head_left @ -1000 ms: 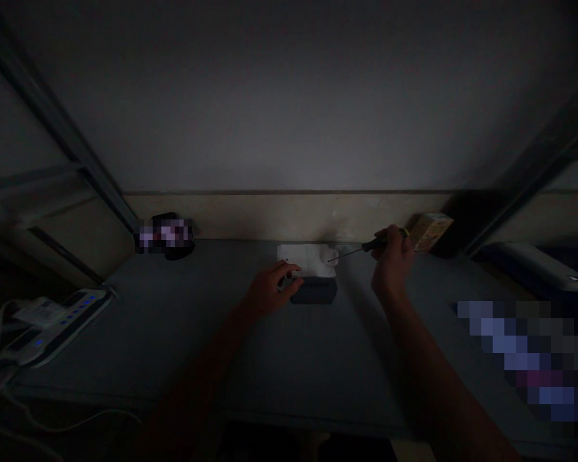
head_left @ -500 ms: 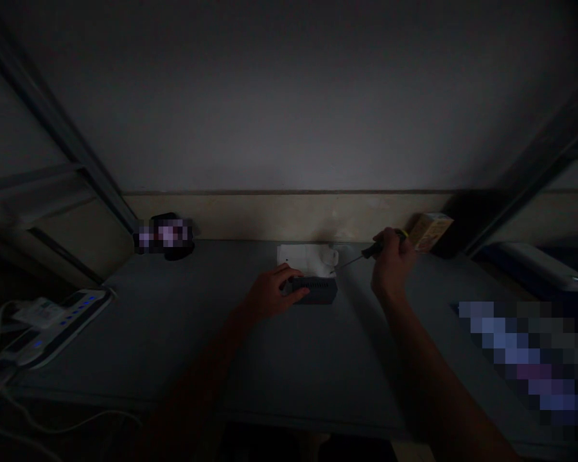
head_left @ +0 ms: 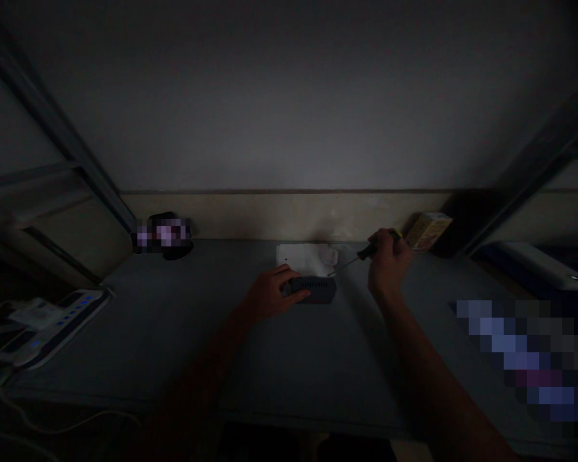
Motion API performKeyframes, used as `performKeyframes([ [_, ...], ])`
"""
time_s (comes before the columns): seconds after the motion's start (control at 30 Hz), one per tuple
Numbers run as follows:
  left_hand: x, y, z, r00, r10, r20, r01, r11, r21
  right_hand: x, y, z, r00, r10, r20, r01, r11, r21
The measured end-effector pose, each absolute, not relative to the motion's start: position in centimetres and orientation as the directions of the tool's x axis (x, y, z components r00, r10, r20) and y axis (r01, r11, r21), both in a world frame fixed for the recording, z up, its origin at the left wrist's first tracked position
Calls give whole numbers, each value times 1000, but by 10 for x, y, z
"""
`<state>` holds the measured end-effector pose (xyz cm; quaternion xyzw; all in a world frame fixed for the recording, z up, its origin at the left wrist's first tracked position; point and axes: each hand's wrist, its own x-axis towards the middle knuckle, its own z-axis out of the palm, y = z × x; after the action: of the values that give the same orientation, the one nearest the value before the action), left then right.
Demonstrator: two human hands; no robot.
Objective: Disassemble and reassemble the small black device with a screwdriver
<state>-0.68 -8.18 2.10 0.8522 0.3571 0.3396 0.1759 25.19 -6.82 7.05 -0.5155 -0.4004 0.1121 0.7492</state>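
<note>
My left hand (head_left: pixel 274 290) grips the left end of a dark box-shaped device (head_left: pixel 320 292) with a row of slots along its top edge. It rests on the grey tabletop. My right hand (head_left: pixel 389 263) is closed round the dark handle of a screwdriver (head_left: pixel 349 264), whose thin shaft slants down to the left. The tip is close to the device's upper right edge; whether it touches I cannot tell. Behind the device lies a white sheet of paper (head_left: pixel 301 256), with a small clear plastic bag (head_left: pixel 328 258) on its right part.
A small carton (head_left: pixel 429 231) stands by the wall behind my right hand. A power strip (head_left: pixel 60 327) with cables lies at the left. A dark object (head_left: pixel 176 249), partly pixelated, sits at the back left. Metal posts rise at both sides.
My right hand has moved slightly left, bringing the screwdriver's tip a little closer to the device. My left hand keeps its hold on the device.
</note>
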Motion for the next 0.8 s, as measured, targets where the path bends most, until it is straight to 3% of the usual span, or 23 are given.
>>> performKeyframes([
  [0.8, -6, -81, 19, 513, 725, 460, 496, -688, 530, 249, -75, 80, 548, 612, 570, 296, 496, -816],
])
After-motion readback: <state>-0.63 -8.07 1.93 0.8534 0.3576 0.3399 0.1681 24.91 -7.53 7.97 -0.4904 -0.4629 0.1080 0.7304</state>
